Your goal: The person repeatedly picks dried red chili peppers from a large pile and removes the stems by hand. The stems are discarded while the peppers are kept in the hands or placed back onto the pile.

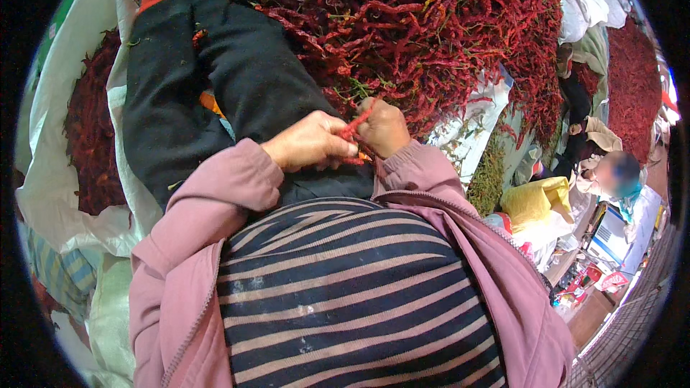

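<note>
My left hand [310, 143] is closed on red dried chili peppers [357, 123] above my lap. My right hand [384, 125], close beside it, has curled fingers at the upper end of the same peppers, near some green stems. More pepper tips show below my left fingertips, by a small orange patch. Just past my hands lies a large heap of dried red chili peppers [399, 27] with green stems among them. The fingers of my right hand are partly hidden.
An open white woven sack [121, 172] of dark red peppers stands at left. At right are a white sheet with plant scraps [466, 134], a heap of green stems [488, 178], a yellow bag [533, 202], and another person [598, 137] beside more peppers.
</note>
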The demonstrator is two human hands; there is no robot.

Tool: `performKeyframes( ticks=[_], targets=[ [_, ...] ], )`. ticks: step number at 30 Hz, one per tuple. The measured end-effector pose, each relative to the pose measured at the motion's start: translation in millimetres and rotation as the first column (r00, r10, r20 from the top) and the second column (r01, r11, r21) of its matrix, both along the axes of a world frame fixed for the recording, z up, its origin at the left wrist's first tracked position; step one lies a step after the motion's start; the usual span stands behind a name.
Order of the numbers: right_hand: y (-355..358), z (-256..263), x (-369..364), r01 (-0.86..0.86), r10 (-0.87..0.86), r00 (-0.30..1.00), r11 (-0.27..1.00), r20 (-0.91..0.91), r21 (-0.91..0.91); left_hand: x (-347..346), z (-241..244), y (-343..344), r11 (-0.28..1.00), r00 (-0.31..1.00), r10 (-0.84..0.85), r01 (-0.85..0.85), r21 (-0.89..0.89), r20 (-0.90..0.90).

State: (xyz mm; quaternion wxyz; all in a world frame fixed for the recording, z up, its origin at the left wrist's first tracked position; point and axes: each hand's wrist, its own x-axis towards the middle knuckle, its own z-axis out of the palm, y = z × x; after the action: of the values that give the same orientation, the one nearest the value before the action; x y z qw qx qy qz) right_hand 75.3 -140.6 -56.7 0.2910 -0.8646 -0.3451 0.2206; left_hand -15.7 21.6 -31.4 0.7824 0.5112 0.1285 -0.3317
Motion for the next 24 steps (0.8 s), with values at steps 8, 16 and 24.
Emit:
performKeyframes(
  ticks=[8, 16, 24],
  targets=[
    [-9, 32, 31, -0.045, 0.045, 0.996, 0.999, 0.078, -0.003, 5, 13, 20, 0.912, 0.912, 0.408, -0.410, -0.031, -0.048],
    [61, 16, 52, -0.054, 0.100, 0.968, 0.979, 0.231, -0.199, 6, 11, 23, 0.788, 0.785, 0.607, -0.615, -0.037, -0.127],
    [23, -15, 62, 0.121, -0.128, 0.991, 0.984, 0.045, 0.132, 10, 6, 20, 0.786, 0.785, 0.614, -0.617, -0.024, -0.084]
  ],
)
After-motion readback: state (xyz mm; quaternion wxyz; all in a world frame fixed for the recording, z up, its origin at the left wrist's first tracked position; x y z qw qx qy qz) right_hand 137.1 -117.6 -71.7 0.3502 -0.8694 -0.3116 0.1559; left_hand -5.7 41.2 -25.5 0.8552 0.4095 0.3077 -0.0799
